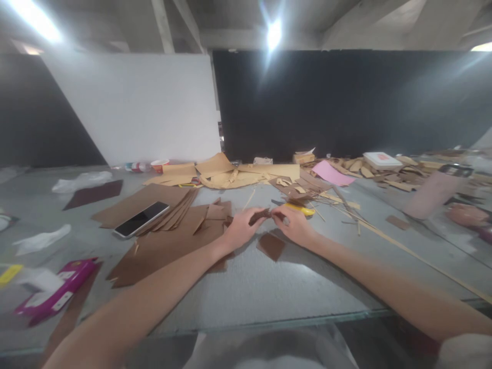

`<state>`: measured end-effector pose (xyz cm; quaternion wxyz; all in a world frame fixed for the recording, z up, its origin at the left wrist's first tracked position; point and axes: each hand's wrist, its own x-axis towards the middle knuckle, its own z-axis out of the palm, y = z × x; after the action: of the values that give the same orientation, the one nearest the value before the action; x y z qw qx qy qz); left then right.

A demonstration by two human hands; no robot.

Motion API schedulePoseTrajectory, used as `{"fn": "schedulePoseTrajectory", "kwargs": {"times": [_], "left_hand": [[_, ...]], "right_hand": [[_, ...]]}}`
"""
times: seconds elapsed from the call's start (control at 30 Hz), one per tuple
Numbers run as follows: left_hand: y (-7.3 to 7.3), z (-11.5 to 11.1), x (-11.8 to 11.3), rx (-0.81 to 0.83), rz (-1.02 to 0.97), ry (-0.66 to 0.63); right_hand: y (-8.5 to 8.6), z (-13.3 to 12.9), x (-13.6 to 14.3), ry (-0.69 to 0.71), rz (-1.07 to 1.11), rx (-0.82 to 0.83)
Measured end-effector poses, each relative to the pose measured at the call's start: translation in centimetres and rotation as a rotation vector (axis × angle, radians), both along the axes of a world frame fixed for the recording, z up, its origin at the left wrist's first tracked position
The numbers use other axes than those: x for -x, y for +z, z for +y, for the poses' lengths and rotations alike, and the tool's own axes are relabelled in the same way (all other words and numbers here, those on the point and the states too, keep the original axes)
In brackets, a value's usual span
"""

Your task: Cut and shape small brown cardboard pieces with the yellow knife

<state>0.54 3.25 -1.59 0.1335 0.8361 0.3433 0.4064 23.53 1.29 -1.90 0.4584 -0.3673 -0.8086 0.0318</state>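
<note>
Both my hands meet over the middle of the table, pinching one small brown piece of sheet material (pixel 260 216) between them. My left hand (pixel 243 227) grips its left part, fingers closed. My right hand (pixel 294 224) pinches the right end with thumb and forefinger. Just below lies a small brown square (pixel 271 246), flat on the table. A yellow-handled cutter (pixel 302 209) rests right behind my right hand. Left of my left hand, large brown sheets (pixel 172 246) are spread in a loose stack, with smaller cut pieces (pixel 215 211) on top.
A phone (pixel 142 219) lies on the brown sheets. Tan sheets and scraps (pixel 230 177) line the back, near a pink sheet (pixel 333 172). A purple packet (pixel 57 289) sits front left. On the right, another person's hand (pixel 467 214) is near a pinkish bottle (pixel 436 192).
</note>
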Motion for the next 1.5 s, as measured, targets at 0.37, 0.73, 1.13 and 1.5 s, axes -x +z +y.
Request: {"fn": "schedulePoseTrajectory", "kwargs": {"times": [0.37,0.73,1.13,1.5], "left_hand": [[0.2,-0.2,0.1,0.013,-0.062,-0.043],[0.1,-0.1,0.2,0.025,-0.014,-0.064],[0.4,-0.3,0.2,-0.002,-0.028,-0.038],[0.3,-0.6,0.2,-0.057,-0.107,-0.017]], "right_hand": [[1.2,-0.2,-0.3,0.084,0.046,-0.091],[1.3,0.0,-0.6,0.111,-0.002,-0.042],[0.5,-0.1,0.1,0.111,0.131,0.153],[1.0,-0.8,0.5,0.125,0.277,0.206]]}}
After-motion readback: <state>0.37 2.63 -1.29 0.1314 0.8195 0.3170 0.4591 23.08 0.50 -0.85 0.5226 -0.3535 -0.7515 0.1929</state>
